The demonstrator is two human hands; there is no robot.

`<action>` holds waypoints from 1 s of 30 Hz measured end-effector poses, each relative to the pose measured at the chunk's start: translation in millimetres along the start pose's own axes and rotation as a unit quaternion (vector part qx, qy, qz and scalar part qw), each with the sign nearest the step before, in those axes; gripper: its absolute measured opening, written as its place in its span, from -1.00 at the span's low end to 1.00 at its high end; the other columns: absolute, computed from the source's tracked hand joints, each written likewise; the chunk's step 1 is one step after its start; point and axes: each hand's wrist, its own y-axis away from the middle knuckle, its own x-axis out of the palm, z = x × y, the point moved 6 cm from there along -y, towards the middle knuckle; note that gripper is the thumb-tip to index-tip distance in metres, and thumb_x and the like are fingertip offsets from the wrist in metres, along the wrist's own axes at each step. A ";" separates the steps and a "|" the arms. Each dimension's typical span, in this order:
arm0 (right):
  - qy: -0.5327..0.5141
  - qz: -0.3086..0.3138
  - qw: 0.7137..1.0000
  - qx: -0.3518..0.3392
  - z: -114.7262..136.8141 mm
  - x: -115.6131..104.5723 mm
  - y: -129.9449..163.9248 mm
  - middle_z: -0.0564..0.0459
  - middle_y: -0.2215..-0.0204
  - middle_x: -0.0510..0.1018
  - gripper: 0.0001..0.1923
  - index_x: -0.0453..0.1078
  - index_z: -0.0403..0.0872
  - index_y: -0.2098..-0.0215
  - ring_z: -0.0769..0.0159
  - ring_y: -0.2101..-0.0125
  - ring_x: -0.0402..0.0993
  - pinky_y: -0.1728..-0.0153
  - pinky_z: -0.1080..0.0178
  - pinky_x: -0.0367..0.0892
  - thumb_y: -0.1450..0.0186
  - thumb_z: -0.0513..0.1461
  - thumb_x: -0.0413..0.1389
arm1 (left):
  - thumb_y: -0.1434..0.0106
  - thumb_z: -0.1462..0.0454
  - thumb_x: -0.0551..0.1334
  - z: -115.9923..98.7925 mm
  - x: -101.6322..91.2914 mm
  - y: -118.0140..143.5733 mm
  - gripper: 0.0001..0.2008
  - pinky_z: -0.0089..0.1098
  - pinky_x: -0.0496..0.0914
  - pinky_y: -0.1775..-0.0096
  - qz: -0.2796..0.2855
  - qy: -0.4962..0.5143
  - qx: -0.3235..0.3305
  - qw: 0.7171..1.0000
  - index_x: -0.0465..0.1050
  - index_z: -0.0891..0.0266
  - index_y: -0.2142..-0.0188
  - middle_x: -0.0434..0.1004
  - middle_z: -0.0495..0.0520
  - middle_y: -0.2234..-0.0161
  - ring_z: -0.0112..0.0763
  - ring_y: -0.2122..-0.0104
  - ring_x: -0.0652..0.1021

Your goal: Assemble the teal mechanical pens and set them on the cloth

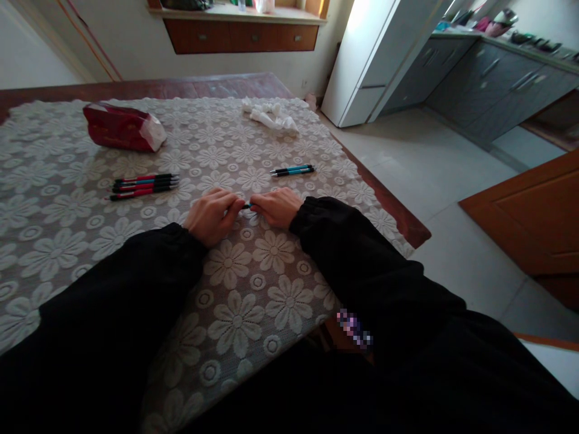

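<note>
Between my two hands, low over the tablecloth, is a pen [246, 206] with a black and a blue-green part showing; most of it is hidden by my fingers. My left hand [213, 216] is closed on its left end. Closed on the other end is my right hand [277, 206]. Just beyond my right hand lie blue pens [292, 170] with black grips, side by side. Off to the left of my left hand, several pens [145, 186] in red, blue and black lie together in a row.
A floral lace tablecloth [237, 322] covers the wooden table. A dark red pouch [120, 128] stands at the back left, and crumpled white tissue [271, 116] lies at the back right. Beyond are a white fridge [362, 60], grey cabinets [479, 78] and a wooden chair or panel [534, 217].
</note>
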 end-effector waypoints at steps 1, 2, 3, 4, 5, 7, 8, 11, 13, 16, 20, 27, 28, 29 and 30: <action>0.001 0.000 1.000 0.001 -0.4 0.1 0.1 -0.06 0.18 0.69 -0.59 0.45 -0.04 -0.03 0.24 0.34 0.51 0.41 0.19 -0.12 -0.56 -0.06 -0.16 | -0.46 0.04 0.06 0.6 -0.8 0.2 -0.64 -0.19 0.46 0.07 -0.011 0.007 -0.003 1.000 0.53 0.19 0.11 0.59 0.15 0.25 -0.16 0.18 0.56; 0.002 -0.001 1.000 0.002 -0.7 0.2 0.1 -0.05 0.18 0.69 -0.60 0.45 -0.04 -0.04 0.24 0.34 0.51 0.41 0.19 -0.12 -0.56 -0.07 -0.16 | -0.44 0.02 0.11 0.9 -1.4 0.3 -0.64 -0.20 0.46 0.07 -0.021 0.015 -0.002 1.000 0.52 0.20 0.06 0.60 0.15 0.20 -0.17 0.17 0.56; 0.002 -0.002 1.000 0.001 -0.8 0.4 0.1 -0.05 0.18 0.69 -0.60 0.45 -0.04 -0.04 0.24 0.35 0.50 0.41 0.19 -0.12 -0.56 -0.07 -0.16 | -0.42 0.00 0.15 0.7 -1.5 0.4 -0.64 -0.20 0.46 0.06 -0.024 0.017 0.002 1.000 0.51 0.20 0.03 0.60 0.15 0.18 -0.18 0.16 0.56; 0.002 -0.003 1.000 -0.001 -0.8 0.6 0.0 -0.05 0.17 0.69 -0.61 0.45 -0.04 -0.04 0.25 0.35 0.50 0.41 0.19 -0.12 -0.56 -0.07 -0.15 | -0.41 0.00 0.16 0.3 -0.7 0.3 -0.65 -0.20 0.46 0.06 -0.019 0.012 0.007 1.000 0.51 0.20 0.07 0.60 0.15 0.20 -0.17 0.17 0.56; 0.002 -0.004 1.000 -0.004 -0.7 0.9 0.0 -0.05 0.17 0.69 -0.61 0.46 -0.03 -0.03 0.25 0.34 0.50 0.41 0.19 -0.12 -0.56 -0.07 -0.15 | -0.43 0.01 0.12 0.0 0.5 0.2 -0.66 -0.19 0.46 0.07 -0.008 0.002 0.009 1.000 0.52 0.20 0.15 0.60 0.15 0.24 -0.16 0.18 0.57; -0.001 -0.007 1.000 -0.007 -0.8 1.2 -0.1 -0.04 0.17 0.69 -0.61 0.46 -0.03 -0.02 0.25 0.33 0.50 0.40 0.19 -0.12 -0.56 -0.06 -0.15 | -0.48 0.05 0.02 0.3 2.2 0.0 -0.61 -0.18 0.45 0.06 0.007 -0.012 0.006 1.000 0.52 0.19 0.25 0.59 0.15 0.30 -0.15 0.18 0.57; -0.003 -0.008 1.000 -0.006 -1.0 1.2 -0.2 -0.04 0.17 0.69 -0.61 0.45 -0.03 -0.02 0.25 0.33 0.50 0.40 0.19 -0.12 -0.56 -0.06 -0.15 | -0.49 0.05 0.01 0.4 2.2 0.0 -0.61 -0.18 0.45 0.06 0.007 -0.009 0.005 1.000 0.52 0.18 0.22 0.60 0.15 0.28 -0.15 0.17 0.57; -0.004 -0.008 1.000 -0.003 -0.9 1.1 0.0 -0.04 0.17 0.69 -0.62 0.44 -0.04 -0.04 0.26 0.33 0.51 0.41 0.19 -0.12 -0.56 -0.08 -0.14 | -0.44 0.03 0.11 -0.2 -0.2 0.2 -0.65 -0.20 0.46 0.06 -0.014 0.015 0.013 1.000 0.51 0.19 0.06 0.61 0.15 0.18 -0.17 0.16 0.57; -0.003 -0.006 1.000 -0.012 0.9 0.7 0.4 -0.04 0.14 0.69 -0.63 0.44 -0.03 -0.05 0.26 0.33 0.51 0.41 0.19 -0.12 -0.56 -0.08 -0.14 | -0.44 0.03 0.10 0.3 0.7 0.5 -0.66 -0.20 0.46 0.07 -0.007 -0.004 0.012 1.000 0.53 0.18 0.14 0.61 0.13 0.25 -0.17 0.18 0.58; -0.001 -0.007 1.000 -0.018 2.3 -0.1 0.7 -0.04 0.10 0.69 -0.63 0.45 -0.01 -0.07 0.25 0.31 0.52 0.41 0.19 -0.11 -0.56 -0.08 -0.13 | -0.50 0.05 -0.03 2.6 2.2 0.8 -0.57 -0.19 0.45 0.10 0.010 -0.033 -0.008 0.999 0.53 0.17 0.29 0.58 0.14 0.35 -0.13 0.20 0.57; -0.001 -0.007 1.000 -0.009 -0.2 0.9 0.5 -0.04 0.10 0.70 -0.61 0.43 -0.01 -0.15 0.25 0.30 0.53 0.41 0.20 -0.08 -0.56 -0.10 -0.13 | -0.40 -0.01 0.15 3.7 -0.6 1.3 -0.65 -0.21 0.45 0.09 -0.015 -0.002 -0.026 1.000 0.53 0.16 0.07 0.63 0.13 0.20 -0.17 0.18 0.59; -0.025 -0.043 0.998 -0.027 -0.9 -2.1 1.6 0.00 0.02 0.66 -0.65 0.44 0.03 -0.14 0.29 0.27 0.50 0.39 0.22 0.01 -0.53 -0.20 -0.10 | -0.51 0.05 -0.06 10.2 0.7 1.4 -0.51 -0.22 0.40 0.22 0.011 -0.063 -0.072 0.995 0.54 0.15 0.35 0.57 0.13 0.40 -0.13 0.25 0.57; -0.025 -0.056 0.998 -0.030 -0.9 -3.2 2.0 -0.01 0.03 0.66 -0.65 0.45 0.01 -0.12 0.29 0.25 0.50 0.37 0.22 0.02 -0.52 -0.23 -0.11 | -0.51 0.05 -0.04 10.4 -0.4 1.5 -0.53 -0.22 0.41 0.22 0.004 -0.061 -0.077 0.995 0.54 0.16 0.32 0.58 0.14 0.38 -0.13 0.24 0.57; -0.024 -0.069 0.997 -0.031 -1.0 -4.1 2.4 -0.02 0.03 0.65 -0.64 0.45 0.00 -0.11 0.29 0.24 0.50 0.36 0.23 0.03 -0.51 -0.26 -0.11 | -0.51 0.06 -0.02 10.3 -1.3 1.6 -0.57 -0.22 0.41 0.20 -0.004 -0.054 -0.078 0.995 0.54 0.17 0.27 0.59 0.14 0.35 -0.13 0.24 0.57; -0.022 -0.081 0.996 -0.029 -1.5 -4.6 2.6 -0.03 0.04 0.64 -0.64 0.46 -0.01 -0.09 0.29 0.24 0.50 0.36 0.23 0.04 -0.50 -0.26 -0.12 | -0.50 0.07 0.02 10.0 -1.7 1.7 -0.63 -0.22 0.42 0.18 -0.010 -0.041 -0.077 0.996 0.54 0.17 0.21 0.60 0.13 0.31 -0.15 0.22 0.57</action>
